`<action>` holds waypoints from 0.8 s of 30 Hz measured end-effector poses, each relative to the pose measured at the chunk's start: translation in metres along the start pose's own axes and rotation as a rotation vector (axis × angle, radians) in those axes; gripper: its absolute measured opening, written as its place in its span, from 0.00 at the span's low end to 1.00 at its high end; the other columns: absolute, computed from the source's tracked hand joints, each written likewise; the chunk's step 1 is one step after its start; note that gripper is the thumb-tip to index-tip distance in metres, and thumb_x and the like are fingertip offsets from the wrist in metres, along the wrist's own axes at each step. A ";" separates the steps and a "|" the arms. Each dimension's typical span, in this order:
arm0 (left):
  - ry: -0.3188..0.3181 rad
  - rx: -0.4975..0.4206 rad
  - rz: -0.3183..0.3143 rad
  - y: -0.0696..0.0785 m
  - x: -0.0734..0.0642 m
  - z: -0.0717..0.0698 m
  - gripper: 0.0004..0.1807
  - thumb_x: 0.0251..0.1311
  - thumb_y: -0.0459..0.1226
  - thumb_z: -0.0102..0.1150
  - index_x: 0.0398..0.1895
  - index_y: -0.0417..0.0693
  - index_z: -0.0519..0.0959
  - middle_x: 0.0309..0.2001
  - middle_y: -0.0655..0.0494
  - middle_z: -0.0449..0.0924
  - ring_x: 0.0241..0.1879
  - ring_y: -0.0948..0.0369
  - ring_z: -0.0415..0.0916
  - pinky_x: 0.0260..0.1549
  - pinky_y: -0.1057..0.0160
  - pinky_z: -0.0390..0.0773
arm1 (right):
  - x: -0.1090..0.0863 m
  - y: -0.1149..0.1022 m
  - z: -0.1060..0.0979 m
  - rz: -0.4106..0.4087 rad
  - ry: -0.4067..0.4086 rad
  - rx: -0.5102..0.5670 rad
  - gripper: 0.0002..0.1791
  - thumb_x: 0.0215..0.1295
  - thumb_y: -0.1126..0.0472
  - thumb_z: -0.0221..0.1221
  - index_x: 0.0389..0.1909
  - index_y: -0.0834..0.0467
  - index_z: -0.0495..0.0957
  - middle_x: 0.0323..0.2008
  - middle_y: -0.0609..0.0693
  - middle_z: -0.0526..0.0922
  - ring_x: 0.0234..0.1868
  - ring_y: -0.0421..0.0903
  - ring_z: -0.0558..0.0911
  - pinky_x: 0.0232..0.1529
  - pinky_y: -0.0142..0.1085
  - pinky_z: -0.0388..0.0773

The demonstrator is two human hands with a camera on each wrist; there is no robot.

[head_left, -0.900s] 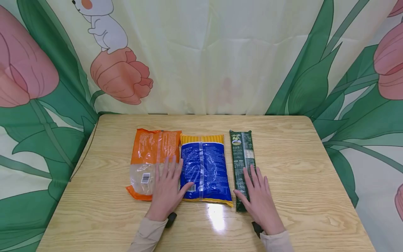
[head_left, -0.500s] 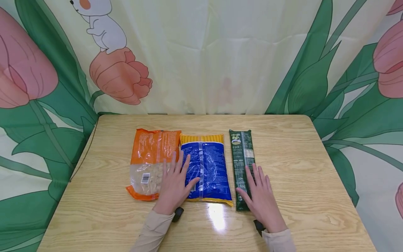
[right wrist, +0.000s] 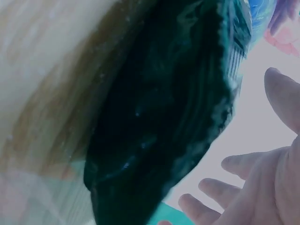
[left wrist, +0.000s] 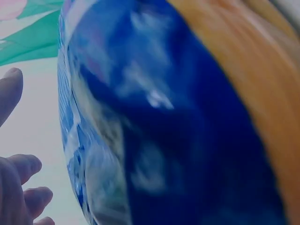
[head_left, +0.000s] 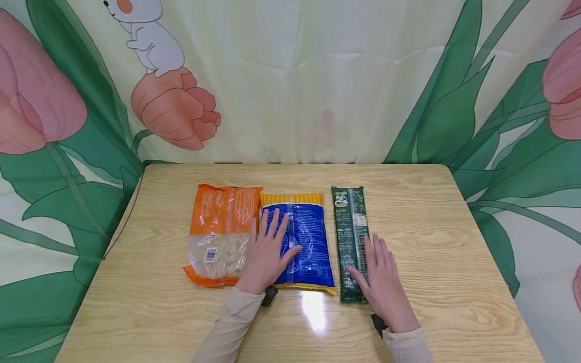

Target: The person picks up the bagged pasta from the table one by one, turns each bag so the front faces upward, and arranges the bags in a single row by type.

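Observation:
My left hand point(head_left: 268, 254), fingers spread and straight, is over the left half of a blue and yellow plastic bag point(head_left: 313, 242). A gap shows between its fingers and the blue bag point(left wrist: 154, 122) in the left wrist view. The right hand point(head_left: 383, 280) has straight fingers too, over the lower right edge of a long narrow dark green packet point(head_left: 346, 242). In the right wrist view this hand point(right wrist: 272, 183) appears apart from the green packet point(right wrist: 154, 108). An orange bag point(head_left: 227, 212) with a clear lower part and pale contents lies left of the blue one, its lower right corner partly covered.
All three packages lie flat on a light wooden table point(head_left: 431, 242). A curtain point(head_left: 345, 101) printed with tulips hangs behind and at both sides. Each wrist wears a black device point(head_left: 270, 296). The table's back edge lies beyond the packages.
My left hand has moved right and slightly forward, from the orange bag's edge to over the blue bag. The right hand has shifted slightly right. The packages have stayed put.

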State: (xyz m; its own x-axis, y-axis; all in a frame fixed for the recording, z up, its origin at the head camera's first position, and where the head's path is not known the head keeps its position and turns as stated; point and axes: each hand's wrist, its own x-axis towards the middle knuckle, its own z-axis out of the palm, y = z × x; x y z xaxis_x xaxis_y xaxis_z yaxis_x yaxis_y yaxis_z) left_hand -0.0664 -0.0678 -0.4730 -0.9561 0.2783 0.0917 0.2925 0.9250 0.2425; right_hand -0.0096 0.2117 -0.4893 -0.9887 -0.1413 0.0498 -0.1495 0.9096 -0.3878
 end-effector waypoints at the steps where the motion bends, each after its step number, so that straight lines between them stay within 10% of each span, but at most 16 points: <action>1: -0.007 -0.012 -0.001 0.002 0.002 -0.001 0.45 0.68 0.65 0.42 0.80 0.52 0.48 0.80 0.48 0.42 0.79 0.45 0.34 0.75 0.38 0.37 | 0.000 0.001 0.000 0.003 0.001 0.004 0.47 0.72 0.40 0.53 0.79 0.61 0.42 0.78 0.65 0.44 0.77 0.65 0.46 0.75 0.60 0.45; 24: -0.020 -0.134 0.059 0.054 0.045 0.006 0.39 0.74 0.58 0.41 0.80 0.53 0.47 0.79 0.45 0.45 0.79 0.46 0.40 0.76 0.42 0.42 | -0.003 0.013 -0.011 0.026 0.044 0.091 0.45 0.74 0.45 0.53 0.78 0.65 0.43 0.76 0.68 0.46 0.73 0.70 0.51 0.66 0.67 0.57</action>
State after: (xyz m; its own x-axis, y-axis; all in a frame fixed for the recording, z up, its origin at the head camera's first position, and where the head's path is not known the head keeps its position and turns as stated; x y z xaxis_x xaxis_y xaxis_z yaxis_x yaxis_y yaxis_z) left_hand -0.0933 -0.0035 -0.4617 -0.9368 0.3379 0.0908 0.3470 0.8644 0.3640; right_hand -0.0091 0.2279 -0.4841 -0.9920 -0.0993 0.0781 -0.1245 0.8732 -0.4712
